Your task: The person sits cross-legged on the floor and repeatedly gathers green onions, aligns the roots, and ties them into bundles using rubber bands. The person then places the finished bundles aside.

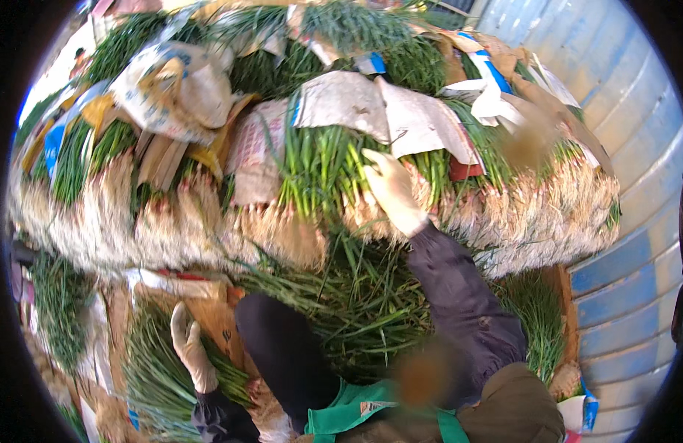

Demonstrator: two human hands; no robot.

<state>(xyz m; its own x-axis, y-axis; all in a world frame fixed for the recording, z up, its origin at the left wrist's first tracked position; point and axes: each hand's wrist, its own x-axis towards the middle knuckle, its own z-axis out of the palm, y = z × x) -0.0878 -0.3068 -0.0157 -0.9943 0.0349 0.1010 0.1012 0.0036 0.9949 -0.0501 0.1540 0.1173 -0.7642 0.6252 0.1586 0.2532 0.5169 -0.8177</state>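
Both hands wear pale gloves. My right hand (390, 185) reaches out onto the stacked green onions, its fingers against the stalks of a bunch (324, 166) at the middle of the pile; whether it grips any cannot be told. White roots (269, 232) face me along the pile's front edge. Pale sacking pieces (341, 102) cover the leaves just behind that hand. At lower left, my left hand (193, 349) is held with thumb and fingers apart and nothing between them, over or beside another bunch of green onions (153, 365).
Loose green leaves (369, 310) lie heaped below the pile, by my knee (280, 338). A corrugated metal wall (623, 221) runs along the right. A printed white sack (175, 94) rests on the pile at upper left. Cardboard (219, 326) stands beside my left hand.
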